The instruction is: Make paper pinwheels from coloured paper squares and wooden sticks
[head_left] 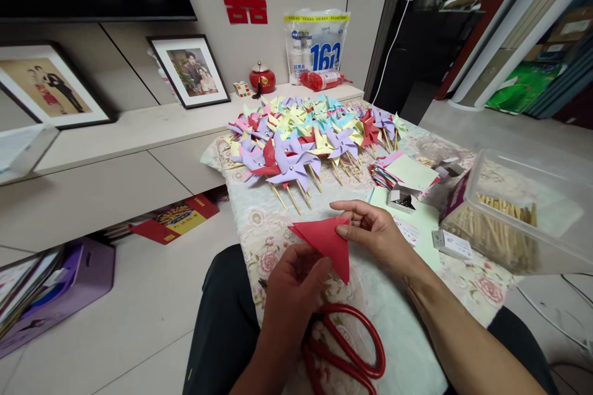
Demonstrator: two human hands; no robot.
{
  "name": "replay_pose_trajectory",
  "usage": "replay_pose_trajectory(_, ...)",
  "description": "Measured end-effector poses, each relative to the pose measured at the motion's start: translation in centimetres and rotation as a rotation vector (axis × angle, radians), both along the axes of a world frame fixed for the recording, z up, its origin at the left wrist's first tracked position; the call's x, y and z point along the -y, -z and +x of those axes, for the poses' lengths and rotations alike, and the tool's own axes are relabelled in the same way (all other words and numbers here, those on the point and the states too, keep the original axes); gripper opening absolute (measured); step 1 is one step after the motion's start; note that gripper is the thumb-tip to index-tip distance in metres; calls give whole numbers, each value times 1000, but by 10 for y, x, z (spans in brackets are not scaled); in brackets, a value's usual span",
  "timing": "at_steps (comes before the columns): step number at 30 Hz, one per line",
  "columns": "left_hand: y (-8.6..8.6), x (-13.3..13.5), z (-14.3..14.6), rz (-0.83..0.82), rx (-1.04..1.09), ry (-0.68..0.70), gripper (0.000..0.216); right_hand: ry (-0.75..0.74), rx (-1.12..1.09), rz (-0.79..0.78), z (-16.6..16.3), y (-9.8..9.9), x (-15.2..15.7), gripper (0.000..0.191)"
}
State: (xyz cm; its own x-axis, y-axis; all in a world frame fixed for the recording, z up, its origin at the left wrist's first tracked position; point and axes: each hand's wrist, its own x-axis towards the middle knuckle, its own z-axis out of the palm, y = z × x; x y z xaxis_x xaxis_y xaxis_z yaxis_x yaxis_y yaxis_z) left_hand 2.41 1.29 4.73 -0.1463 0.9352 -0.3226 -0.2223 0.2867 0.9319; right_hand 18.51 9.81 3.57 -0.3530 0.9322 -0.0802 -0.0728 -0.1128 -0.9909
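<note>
A sheet of red paper (331,241), folded into a triangle, is held between my two hands just above the table. My left hand (299,278) pinches its lower left edge between thumb and fingers. At the upper right corner, my right hand (370,229) grips it with the thumb on top. Red-handled scissors (356,345) lie below the hands, their blades hidden under my left hand and forearm. Beyond the paper, many finished paper pinwheels (296,154) on wooden sticks are piled in purple, yellow, red and blue.
Right of my hands are a stack of coloured paper (412,171), a small open box of dark fasteners (402,200), a closed small box (453,244) and a clear plastic bin (463,216) of wooden sticks. A floral cloth (269,241) covers the table. Behind stands a low cabinet (139,136).
</note>
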Motion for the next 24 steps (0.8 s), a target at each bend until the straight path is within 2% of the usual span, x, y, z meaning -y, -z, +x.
replay_pose_trajectory(5, 8, -6, 3, -30, 36, -34, 28, -47, 41, 28, 1, -3, 3, 46)
replay_pose_trajectory(9, 11, -11, 0, -22, 42, 14, 29, -88, 107, 17, 2, -8, 4, 48)
replay_pose_trajectory(14, 6, -12, -3, -42, 17, 83, 26, -110, 138, 4, 2, -10, 3, 55)
replay_pose_trajectory(17, 2, -11, -4, -38, 25, 105, 25, -166, 112, -19, 2, -8, 3, 47)
replay_pose_trajectory(20, 2, -12, -6, -28, -6, 120, 23, -207, 89, -19, 1, -6, 4, 30)
replay_pose_trajectory(24, 4, -16, -10, 8, -72, 136, 19, -171, 144, 74, 0, -6, 4, 24)
